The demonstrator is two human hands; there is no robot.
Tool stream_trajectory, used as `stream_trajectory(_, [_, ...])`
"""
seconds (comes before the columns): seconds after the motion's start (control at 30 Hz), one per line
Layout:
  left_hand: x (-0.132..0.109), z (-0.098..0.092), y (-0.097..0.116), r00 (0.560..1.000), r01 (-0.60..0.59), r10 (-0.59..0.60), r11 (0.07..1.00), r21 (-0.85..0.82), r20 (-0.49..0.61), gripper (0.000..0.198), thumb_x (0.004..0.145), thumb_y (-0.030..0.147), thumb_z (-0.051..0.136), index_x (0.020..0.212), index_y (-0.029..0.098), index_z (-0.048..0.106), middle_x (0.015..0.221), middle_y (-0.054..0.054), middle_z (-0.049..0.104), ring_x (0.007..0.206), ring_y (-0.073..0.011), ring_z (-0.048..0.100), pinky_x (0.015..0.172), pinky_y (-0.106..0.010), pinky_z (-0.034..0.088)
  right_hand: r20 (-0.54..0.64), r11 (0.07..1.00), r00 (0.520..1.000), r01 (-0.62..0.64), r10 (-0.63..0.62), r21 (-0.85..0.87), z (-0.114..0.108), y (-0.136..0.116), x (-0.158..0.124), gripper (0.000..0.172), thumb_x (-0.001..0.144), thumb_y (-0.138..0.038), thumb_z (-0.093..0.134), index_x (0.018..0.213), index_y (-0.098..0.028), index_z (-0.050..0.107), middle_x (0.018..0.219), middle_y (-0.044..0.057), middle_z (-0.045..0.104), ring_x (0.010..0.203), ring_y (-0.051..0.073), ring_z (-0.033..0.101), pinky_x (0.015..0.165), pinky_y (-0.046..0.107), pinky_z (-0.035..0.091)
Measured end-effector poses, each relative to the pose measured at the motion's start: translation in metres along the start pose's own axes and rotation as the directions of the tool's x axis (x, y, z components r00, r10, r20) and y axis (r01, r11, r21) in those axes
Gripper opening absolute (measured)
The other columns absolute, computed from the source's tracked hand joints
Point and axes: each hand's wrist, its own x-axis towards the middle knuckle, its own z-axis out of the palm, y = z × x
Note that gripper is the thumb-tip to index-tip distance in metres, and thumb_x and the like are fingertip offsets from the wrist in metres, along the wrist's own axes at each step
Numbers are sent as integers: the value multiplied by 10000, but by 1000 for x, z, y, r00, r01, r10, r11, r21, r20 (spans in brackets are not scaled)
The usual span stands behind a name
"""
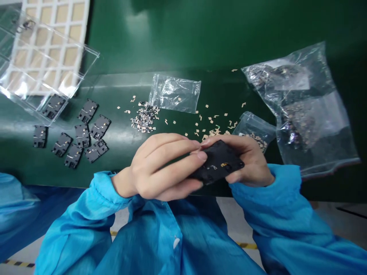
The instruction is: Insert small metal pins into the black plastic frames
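Observation:
A thin black plastic housing [220,158] with small gold and silver contacts is held up tilted in front of my body. My right hand [252,159] grips its right end, thumb at the lower edge and fingers behind. The fingers of my left hand [163,166] close over the left end, with index and middle fingertips on its face. Whether a small piece sits under those fingertips is hidden. Just beyond the hands lies a scatter of small copper-coloured metal pieces [215,133]. A heap of small silvery pieces [145,117] is farther left.
Several similar black housings [82,134] lie at the left on the green table [183,46]. Behind them a clear plastic box [91,63] overlaps a white gridded tray [53,49]. A flat clear bag [176,91] lies mid-table; a small bag [255,131] and large bag [312,110] of parts lie right.

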Motion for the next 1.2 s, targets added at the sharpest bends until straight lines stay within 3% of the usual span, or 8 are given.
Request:
stream_trajectory(0.1, [0, 1, 3, 997, -75, 76, 996, 43, -14, 365, 841, 501, 657, 961, 157, 677, 1019, -99, 732, 984, -209, 676, 844, -340, 614, 25, 1000, 1000, 12, -12, 6, 0, -1, -1, 403, 686, -477, 810, 1059, -347, 726, 946, -26, 758, 882, 151, 724, 824, 245, 590])
stream_trajectory(0.27, [2, -1, 9, 987, -116, 102, 988, 107, 123, 89, 861, 215, 668, 943, 195, 697, 1042, -30, 747, 997, -171, 681, 884, -308, 595, 30, 997, 1000, 0, 2, -77, -2, -1, -2, 424, 687, -542, 783, 1019, -284, 734, 971, 10, 745, 926, 188, 713, 863, 295, 584])
stream_trajectory(0.33, [3, -3, 9, 984, -102, 84, 989, 110, 160, 126, 885, 144, 611, 963, 184, 700, 1044, -38, 748, 1002, -167, 681, 902, -306, 586, 31, 996, 999, -6, 9, -90, -2, -1, -2, 423, 687, -539, 785, 1018, -280, 734, 976, 14, 745, 931, 190, 712, 864, 297, 583])
stream_trajectory(0.47, [2, -5, 9, 990, -92, 77, 987, 131, 116, 143, 880, 122, 605, 977, 162, 702, 1012, -56, 750, 1002, -167, 672, 904, -302, 583, 29, 997, 1000, 7, -4, -83, -1, -1, -2, 378, 699, -481, 800, 1033, -319, 729, 969, -2, 747, 900, 166, 714, 825, 252, 584])
stream_trajectory(0.6, [2, -4, 10, 993, -91, 77, 979, 180, 85, 143, 852, 105, 630, 885, 225, 701, 989, 3, 751, 962, -145, 667, 883, -298, 597, 45, 996, 999, -16, 20, -83, -1, -1, -4, 409, 680, -493, 808, 1029, -295, 728, 972, 11, 744, 888, 179, 717, 817, 267, 592])
stream_trajectory(0.8, [-3, 0, 7, 998, -56, 55, 979, 196, 11, 130, 876, 148, 587, 889, 222, 693, 978, -18, 751, 951, -169, 667, 839, -331, 616, 64, 995, 998, -5, 11, -97, -3, -2, -5, 419, 677, -485, 811, 1024, -265, 729, 975, 22, 744, 907, 184, 716, 829, 284, 596])
stream_trajectory(1.07, [-7, -9, 4, 994, 5, -24, 984, 178, 106, 183, 922, 269, 549, 1032, 190, 672, 1057, -82, 729, 1031, -215, 662, 908, -379, 580, 54, 997, 998, 42, -39, -58, 0, -1, -5, 396, 713, -451, 798, 1066, -289, 722, 932, -3, 740, 841, 138, 711, 768, 223, 587])
stream_trajectory(1.2, [-10, -1, 1, 999, 34, -39, 987, 155, 30, 272, 872, 400, 631, 1051, 197, 644, 1003, -82, 738, 960, -226, 685, 816, -373, 594, 80, 995, 993, 93, -89, -39, 0, -2, -3, 388, 736, -421, 789, 1103, -328, 705, 991, -15, 738, 916, 134, 701, 832, 224, 567])
